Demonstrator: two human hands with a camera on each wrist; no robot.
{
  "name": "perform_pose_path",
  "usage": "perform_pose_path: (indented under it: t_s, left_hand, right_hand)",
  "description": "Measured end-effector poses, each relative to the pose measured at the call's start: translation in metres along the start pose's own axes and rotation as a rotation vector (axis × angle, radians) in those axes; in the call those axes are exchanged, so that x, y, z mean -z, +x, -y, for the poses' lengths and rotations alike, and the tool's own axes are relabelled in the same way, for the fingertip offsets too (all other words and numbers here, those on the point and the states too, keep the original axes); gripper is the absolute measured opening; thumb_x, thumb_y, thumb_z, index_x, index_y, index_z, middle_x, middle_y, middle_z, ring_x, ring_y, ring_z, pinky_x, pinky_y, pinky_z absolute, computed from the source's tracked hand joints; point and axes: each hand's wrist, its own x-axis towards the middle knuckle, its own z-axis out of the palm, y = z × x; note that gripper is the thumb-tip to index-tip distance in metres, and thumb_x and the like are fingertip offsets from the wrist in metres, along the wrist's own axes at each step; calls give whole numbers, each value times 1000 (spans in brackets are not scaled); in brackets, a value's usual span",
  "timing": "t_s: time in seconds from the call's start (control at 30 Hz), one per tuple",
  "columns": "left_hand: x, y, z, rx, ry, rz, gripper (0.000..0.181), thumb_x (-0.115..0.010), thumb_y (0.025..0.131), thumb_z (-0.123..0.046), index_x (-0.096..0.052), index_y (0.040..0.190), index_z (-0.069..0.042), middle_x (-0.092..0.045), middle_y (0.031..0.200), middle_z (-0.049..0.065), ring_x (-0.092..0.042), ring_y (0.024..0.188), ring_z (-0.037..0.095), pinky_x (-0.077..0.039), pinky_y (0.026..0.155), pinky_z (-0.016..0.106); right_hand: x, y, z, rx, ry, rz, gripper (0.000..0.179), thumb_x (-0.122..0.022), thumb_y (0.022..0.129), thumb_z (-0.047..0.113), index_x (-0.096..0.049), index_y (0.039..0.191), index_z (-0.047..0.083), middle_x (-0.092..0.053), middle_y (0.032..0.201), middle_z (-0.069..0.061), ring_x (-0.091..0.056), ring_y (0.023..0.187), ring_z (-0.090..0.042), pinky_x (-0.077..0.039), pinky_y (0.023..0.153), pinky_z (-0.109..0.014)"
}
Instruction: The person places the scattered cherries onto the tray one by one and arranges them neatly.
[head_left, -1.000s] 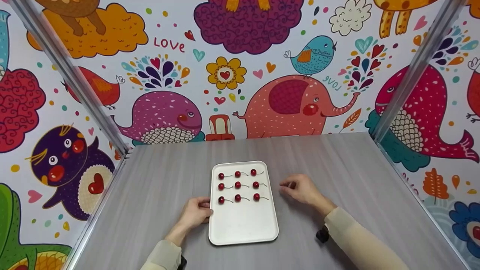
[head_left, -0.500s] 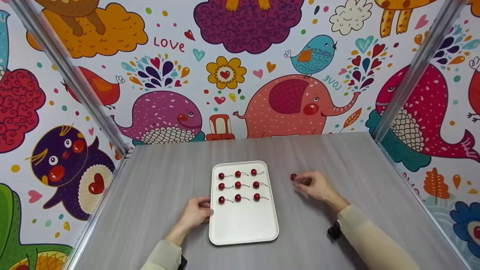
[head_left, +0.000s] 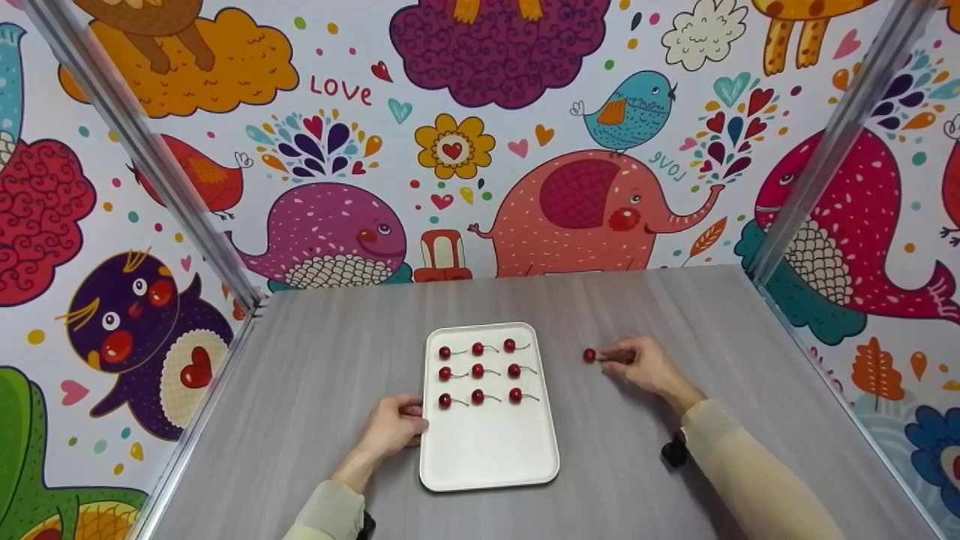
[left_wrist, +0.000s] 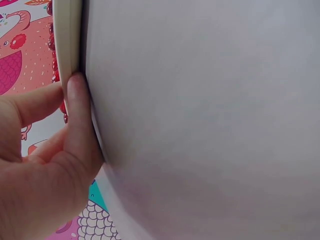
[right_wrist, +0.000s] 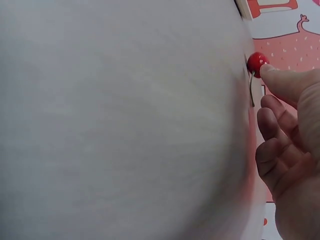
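Note:
On the table lies a white tray (head_left: 487,450) with several red cherries (head_left: 478,370) set out in rows of three on its far half, stems pointing right. My left hand (head_left: 390,427) holds the tray's left edge; the left wrist view shows thumb and finger on either side of its rim (left_wrist: 70,40). Right of the tray, a single cherry (head_left: 589,355) rests on the tabletop. My right hand (head_left: 646,366) is just right of it. In the right wrist view a fingertip overlaps this cherry (right_wrist: 256,62), its stem hanging beside the spread fingers; contact is unclear.
The grey wood-grain table (head_left: 337,337) is bounded by walls printed with cartoon animals. Metal posts (head_left: 817,165) stand at the back corners. A dark wrist device (head_left: 674,451) sits at the right cuff.
My right hand has moved right and slightly up, uncovering the single cherry beside the tray. The left hand and tray have stayed in place.

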Motion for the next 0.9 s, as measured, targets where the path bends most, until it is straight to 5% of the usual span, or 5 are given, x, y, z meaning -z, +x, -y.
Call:
perform_pose_path:
  t_s: [0.27,0.57,0.9]
  left_hand:
    - [0,0,-1,15,-5,-6,50,-72,90,9,-65,139,17,-72,109,18,-72,88,15,-68,71,30]
    - [0,-1,0,16,11,6,51,-72,91,7,-65,140,17,-73,110,18,-72,88,14,-66,71,29]
    - [1,-1,-1,11,-6,13,50,-72,91,9,-65,140,17,-73,109,19,-73,88,15,-67,70,30]
  right_hand:
    - [-4,6,1,30,-128,5,16,-92,91,9,-89,106,4,-83,103,-13,-76,90,-21,-62,79,-27]
    - [-9,11,8,-50,-182,12,11,-92,93,14,-91,103,9,-79,98,-6,-66,87,-15,-56,79,-29]
    - [-10,9,9,16,-228,-3,6,-92,92,13,-89,97,10,-80,91,-4,-60,80,-10,-50,73,-27]
